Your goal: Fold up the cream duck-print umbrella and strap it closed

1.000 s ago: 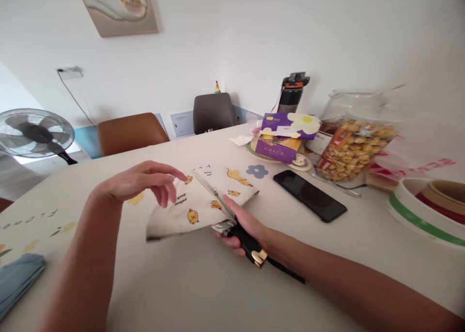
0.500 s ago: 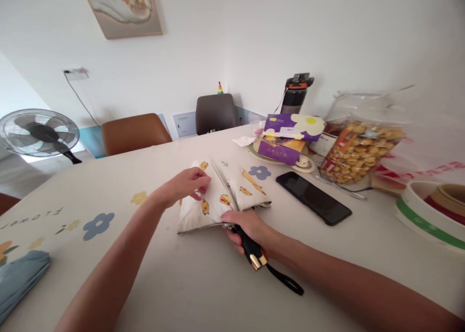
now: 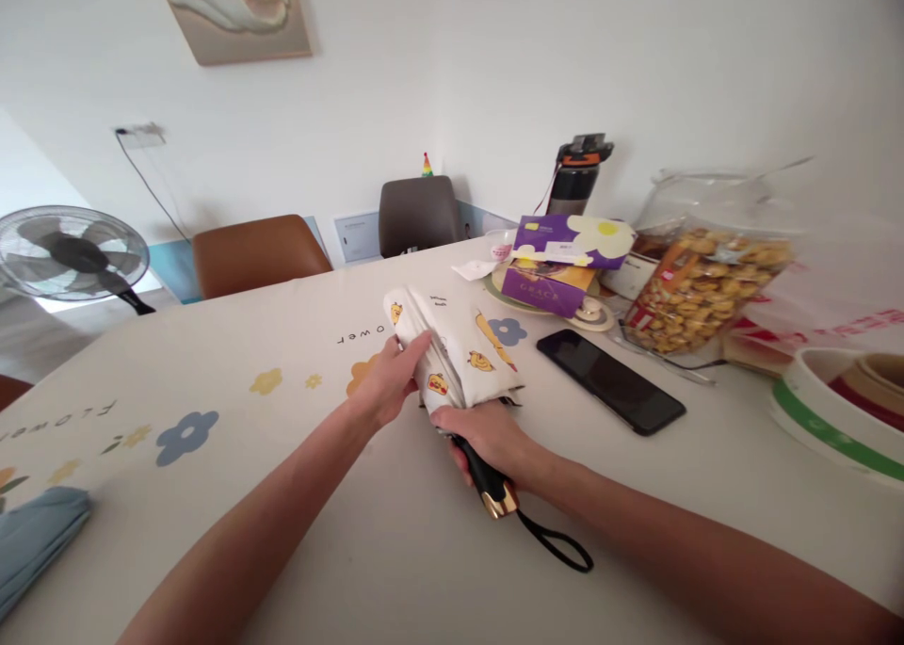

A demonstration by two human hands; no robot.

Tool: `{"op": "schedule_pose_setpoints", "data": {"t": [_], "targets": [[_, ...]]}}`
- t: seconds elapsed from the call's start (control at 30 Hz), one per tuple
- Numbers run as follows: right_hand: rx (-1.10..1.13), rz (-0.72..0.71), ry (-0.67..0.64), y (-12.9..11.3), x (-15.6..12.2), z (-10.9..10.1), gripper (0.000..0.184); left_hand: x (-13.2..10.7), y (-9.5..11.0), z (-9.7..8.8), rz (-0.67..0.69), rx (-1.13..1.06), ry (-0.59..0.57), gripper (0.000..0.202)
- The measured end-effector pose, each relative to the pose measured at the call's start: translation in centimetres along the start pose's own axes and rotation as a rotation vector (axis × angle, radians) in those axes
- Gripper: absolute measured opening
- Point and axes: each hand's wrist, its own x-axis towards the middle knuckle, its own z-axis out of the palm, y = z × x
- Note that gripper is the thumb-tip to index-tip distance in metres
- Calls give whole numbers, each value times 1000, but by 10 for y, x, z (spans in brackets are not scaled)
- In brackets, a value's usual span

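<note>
A folding umbrella in cream cloth with yellow duck prints lies partly furled above the table, its black handle with a gold end and wrist loop pointing toward me. My right hand is closed round the base of the cloth and the top of the handle. On the umbrella's left side my left hand grips the cloth, thumb on top and fingers curled underneath. The panel on the left is folded in against the middle, while the right panel lies spread flat. My left fingertips are partly hidden.
A black phone lies right of the umbrella. Beyond it are purple boxes, a dark bottle and a clear snack jar. Tape rolls sit at the right edge, blue folded cloth at the left.
My left hand has moved right and closed on the umbrella cloth, folding the left panel inward. The printed tablecloth that lay under that panel now shows. My right hand keeps its hold.
</note>
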Motion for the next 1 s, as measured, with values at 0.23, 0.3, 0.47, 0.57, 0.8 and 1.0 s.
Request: {"op": "schedule_pose_setpoints", "data": {"t": [0.23,0.3,0.47,0.57,0.8,1.0], "targets": [[3,81,-179,-7,-15,4,18,-1,12,0,-22,-303,-17,51],[55,89,-230,-5,-16,8,17,-1,12,-2,-14,-339,-2,51],[194,-43,-254,0,-14,9,27,0,5,-3,7,-302,-6,50],[232,-54,-342,1,-12,6,29,2,3,-4,-16,-266,3,54],[160,142,-321,9,-10,11,19,22,3,-33,7,-204,91,57],[196,226,-352,12,-14,20,15,41,16,-72,156,-130,365,14]]}}
